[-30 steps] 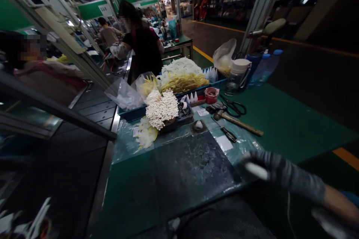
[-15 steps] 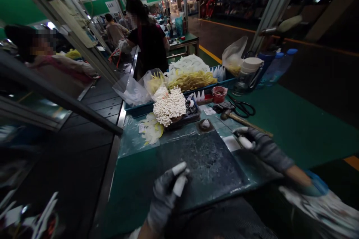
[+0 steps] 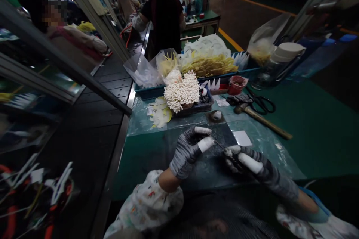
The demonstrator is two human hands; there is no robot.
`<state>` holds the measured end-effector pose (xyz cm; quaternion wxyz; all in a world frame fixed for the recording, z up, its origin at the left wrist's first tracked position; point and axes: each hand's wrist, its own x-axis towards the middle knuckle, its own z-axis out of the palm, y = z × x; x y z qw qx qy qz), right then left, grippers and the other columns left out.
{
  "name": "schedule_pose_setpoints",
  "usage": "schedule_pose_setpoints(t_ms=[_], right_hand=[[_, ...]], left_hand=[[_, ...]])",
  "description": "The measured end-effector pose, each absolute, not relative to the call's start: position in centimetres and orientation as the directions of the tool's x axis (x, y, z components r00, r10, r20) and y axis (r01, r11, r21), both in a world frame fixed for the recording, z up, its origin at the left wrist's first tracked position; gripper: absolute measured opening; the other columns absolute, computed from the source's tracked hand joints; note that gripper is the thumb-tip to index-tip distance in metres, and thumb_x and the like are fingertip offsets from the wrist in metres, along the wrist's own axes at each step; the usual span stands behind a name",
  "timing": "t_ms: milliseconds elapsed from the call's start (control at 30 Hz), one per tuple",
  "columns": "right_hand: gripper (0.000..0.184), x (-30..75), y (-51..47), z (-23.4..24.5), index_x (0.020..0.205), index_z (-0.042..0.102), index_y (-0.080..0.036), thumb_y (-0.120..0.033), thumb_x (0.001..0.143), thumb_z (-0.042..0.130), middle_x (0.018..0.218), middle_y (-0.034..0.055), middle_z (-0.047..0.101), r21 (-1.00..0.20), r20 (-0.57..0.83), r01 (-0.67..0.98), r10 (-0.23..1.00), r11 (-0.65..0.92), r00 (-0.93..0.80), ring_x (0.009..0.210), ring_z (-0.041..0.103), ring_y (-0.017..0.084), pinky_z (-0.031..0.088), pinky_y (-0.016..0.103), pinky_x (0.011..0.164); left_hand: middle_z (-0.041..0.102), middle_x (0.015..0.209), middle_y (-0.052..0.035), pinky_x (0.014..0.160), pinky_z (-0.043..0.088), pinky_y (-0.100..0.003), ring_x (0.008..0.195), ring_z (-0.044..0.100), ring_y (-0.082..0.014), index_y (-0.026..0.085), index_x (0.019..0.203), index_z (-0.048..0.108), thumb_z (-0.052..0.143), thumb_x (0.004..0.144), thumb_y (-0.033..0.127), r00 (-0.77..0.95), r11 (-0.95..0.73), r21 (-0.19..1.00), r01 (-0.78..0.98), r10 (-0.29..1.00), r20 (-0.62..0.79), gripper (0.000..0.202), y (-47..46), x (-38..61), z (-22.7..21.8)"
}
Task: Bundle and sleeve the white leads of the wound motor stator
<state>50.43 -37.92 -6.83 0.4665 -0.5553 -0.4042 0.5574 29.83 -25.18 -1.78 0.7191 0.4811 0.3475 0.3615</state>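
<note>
Both my hands wear grey knit gloves with white tape on the fingertips and meet over a dark mat at the near edge of the green bench. My right hand is closed around the dark handle of a small pointed tool. Its thin metal shaft points left. My left hand is curled, and its taped thumb and forefinger touch the tip of that shaft. Whether a small part sits between those fingers is too small to tell.
Behind the hands lie a small dish, a hammer, scissors, a red cup and a white-tipped stick bundle. A blue tray holds yellow and white parts. A lidded jar stands right. Other people work along the black conveyor at left.
My right hand picked the small tool up off the bench and drew it in. My left hand came up from below to meet its tip. The view tilted downward.
</note>
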Motion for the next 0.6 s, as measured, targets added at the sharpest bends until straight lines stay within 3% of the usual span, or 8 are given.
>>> schedule_pose_setpoints(t_ms=[100, 200, 300, 400, 500, 600], right_hand=[[0.061, 49.0, -37.4, -6.5, 0.084, 0.074, -0.016, -0.076, 0.094, 0.065, 0.064, 0.0056, 0.068, -0.867, -0.383, -0.301, 0.917, -0.398, -0.111, 0.046, 0.054, 0.011, 0.044, 0.023, 0.046], [0.064, 48.0, -37.2, -6.0, 0.072, 0.069, -0.015, -0.074, 0.097, 0.062, 0.054, 0.0033, 0.059, -0.830, -0.434, -0.327, 0.891, -0.452, -0.131, 0.041, 0.045, 0.008, 0.034, 0.020, 0.042], [0.057, 47.8, -37.4, -5.6, 0.087, 0.075, -0.017, -0.074, 0.091, 0.070, 0.055, 0.0021, 0.060, -0.809, -0.455, -0.378, 0.887, -0.449, -0.080, 0.039, 0.046, 0.008, 0.030, 0.019, 0.039], [0.054, 48.8, -38.3, -5.8, 0.120, 0.077, -0.026, -0.069, 0.086, 0.078, 0.080, 0.0072, 0.077, -0.795, -0.403, -0.493, 0.915, -0.354, -0.007, 0.046, 0.056, 0.011, 0.046, 0.024, 0.048], [0.056, 50.1, -39.4, -6.8, 0.129, 0.075, -0.036, -0.071, 0.086, 0.075, 0.107, 0.0106, 0.082, -0.780, -0.317, -0.595, 0.942, -0.192, 0.112, 0.059, 0.066, 0.017, 0.058, 0.035, 0.066], [0.051, 50.8, -39.7, -8.5, 0.127, 0.075, -0.041, -0.071, 0.086, 0.073, 0.094, 0.0079, 0.080, -0.846, -0.172, -0.534, 0.944, 0.006, 0.283, 0.059, 0.066, 0.021, 0.056, 0.037, 0.059]], left_hand=[[0.079, 0.089, -0.0012, 0.078, 0.057, -0.027, 0.081, 0.068, -0.0146, 0.020, 0.087, 0.080, 0.094, 0.071, 0.030, 0.495, 0.282, 0.943, -0.179, 0.854, -0.161, 0.023, -25.2, 29.7, -1.6], [0.077, 0.085, -0.0006, 0.076, 0.055, -0.027, 0.078, 0.066, -0.0141, 0.019, 0.084, 0.079, 0.093, 0.070, 0.031, 0.499, 0.298, 0.938, -0.176, 0.849, -0.176, 0.024, -25.1, 29.7, -1.3], [0.075, 0.082, -0.0001, 0.074, 0.052, -0.026, 0.076, 0.064, -0.0134, 0.019, 0.081, 0.077, 0.092, 0.069, 0.030, 0.498, 0.302, 0.937, -0.174, 0.848, -0.181, 0.023, -25.0, 29.5, -1.0], [0.073, 0.080, 0.0005, 0.073, 0.050, -0.025, 0.075, 0.061, -0.0126, 0.019, 0.080, 0.076, 0.091, 0.071, 0.031, 0.483, 0.289, 0.942, -0.169, 0.858, -0.176, 0.021, -25.0, 29.0, -0.9], [0.074, 0.083, -0.0011, 0.074, 0.050, -0.026, 0.077, 0.063, -0.0137, 0.018, 0.081, 0.077, 0.092, 0.073, 0.034, 0.481, 0.266, 0.952, -0.149, 0.861, -0.165, 0.023, -25.5, 28.3, -1.3], [0.075, 0.086, -0.0040, 0.077, 0.051, -0.027, 0.081, 0.066, -0.0160, 0.018, 0.083, 0.078, 0.092, 0.076, 0.037, 0.503, 0.221, 0.966, -0.136, 0.855, -0.125, 0.025, -26.5, 27.9, -2.2]])
